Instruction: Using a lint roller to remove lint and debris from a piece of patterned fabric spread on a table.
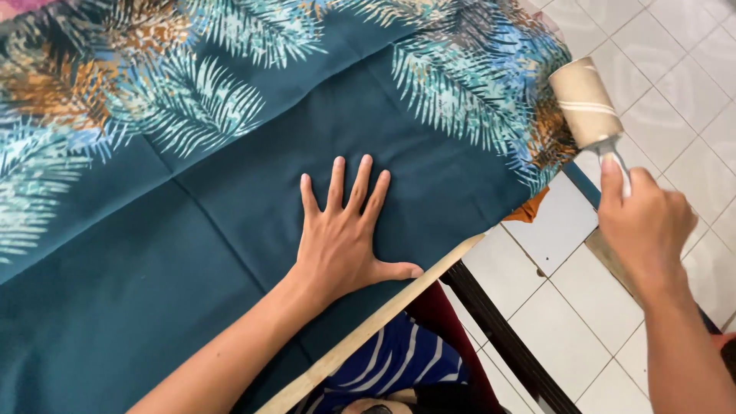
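While the left hand lies flat and spread on the teal cloth, the right hand grips the lint roller at the cloth's edge — a hard stroke could wrinkle it.

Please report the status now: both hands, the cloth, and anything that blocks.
Left hand open, flat on teal cloth. Right hand shut on lint roller, held past cloth's right edge. Cloth spread over table edge. Nothing between roller and cloth.

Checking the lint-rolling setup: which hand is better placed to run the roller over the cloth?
Likely the right hand: it grips the lint roller at the teal cloth's edge, while the left hand lies flat on it.
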